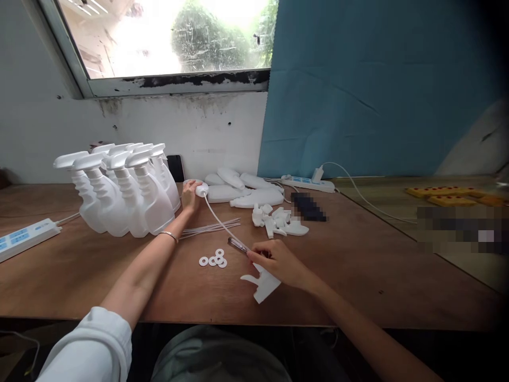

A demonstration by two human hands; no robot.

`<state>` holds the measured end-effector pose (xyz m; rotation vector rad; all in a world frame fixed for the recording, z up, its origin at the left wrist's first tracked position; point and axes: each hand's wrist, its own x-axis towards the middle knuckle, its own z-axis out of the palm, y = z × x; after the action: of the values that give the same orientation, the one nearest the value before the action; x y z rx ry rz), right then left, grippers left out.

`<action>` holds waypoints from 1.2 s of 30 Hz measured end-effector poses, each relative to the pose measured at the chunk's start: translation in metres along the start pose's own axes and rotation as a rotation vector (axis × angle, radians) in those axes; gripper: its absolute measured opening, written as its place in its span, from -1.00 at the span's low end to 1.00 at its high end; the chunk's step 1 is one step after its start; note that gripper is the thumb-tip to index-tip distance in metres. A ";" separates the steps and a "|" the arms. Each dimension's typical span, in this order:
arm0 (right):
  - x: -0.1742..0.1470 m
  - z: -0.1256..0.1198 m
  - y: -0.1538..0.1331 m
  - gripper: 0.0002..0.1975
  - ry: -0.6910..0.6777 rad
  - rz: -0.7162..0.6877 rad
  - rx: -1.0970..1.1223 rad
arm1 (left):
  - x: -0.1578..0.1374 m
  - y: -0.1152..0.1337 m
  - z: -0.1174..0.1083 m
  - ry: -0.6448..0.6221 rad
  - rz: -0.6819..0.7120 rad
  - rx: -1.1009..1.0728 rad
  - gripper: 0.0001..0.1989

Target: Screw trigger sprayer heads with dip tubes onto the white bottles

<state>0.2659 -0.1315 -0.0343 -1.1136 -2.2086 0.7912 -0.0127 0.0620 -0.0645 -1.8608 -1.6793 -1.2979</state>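
My left hand (191,196) is closed round a white spray head (202,190), mostly hidden by the fingers. A thin white tube (218,219) runs from its collar down to my right hand (274,257), where thumb and forefinger pinch the far end. A slim dark and silver pen-like thing (237,244) lies along the tube by my right fingertips; whether it is held too, I cannot tell. Below that hand, a white trigger sprayer head (265,286) rests on the table. Several white washers (213,261) lie between my forearms, near loose white tubes (214,227).
Upright white spray bottles (127,196) stand together at left, a phone (175,168) behind them. White bottles (254,198) lie at the back, with more spray heads (280,220) in front. Power strips (27,240) with cords sit at left and back right of the brown table (338,276).
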 end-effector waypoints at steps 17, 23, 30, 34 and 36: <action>-0.002 0.015 0.000 -0.66 -0.045 -0.032 0.099 | -0.006 -0.033 0.037 -0.233 -0.098 0.069 -0.69; 0.000 0.015 0.001 -0.66 -0.044 -0.028 0.132 | -0.002 -0.014 0.035 -0.147 -0.400 0.180 -0.69; -0.002 0.016 0.004 -0.66 -0.053 -0.038 0.193 | -0.002 0.005 0.049 -0.140 -0.650 0.217 -0.67; -0.003 0.016 0.004 -0.63 -0.078 -0.022 0.277 | 0.000 0.003 0.057 -0.201 -0.653 0.144 -0.68; -0.003 0.016 0.004 -0.63 -0.087 -0.018 0.325 | 0.003 0.001 0.057 -0.219 -0.662 0.098 -0.68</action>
<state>0.2587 -0.1364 -0.0488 -0.9129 -2.0591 1.1614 0.0105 0.1061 -0.0924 -1.4781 -2.5666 -1.2151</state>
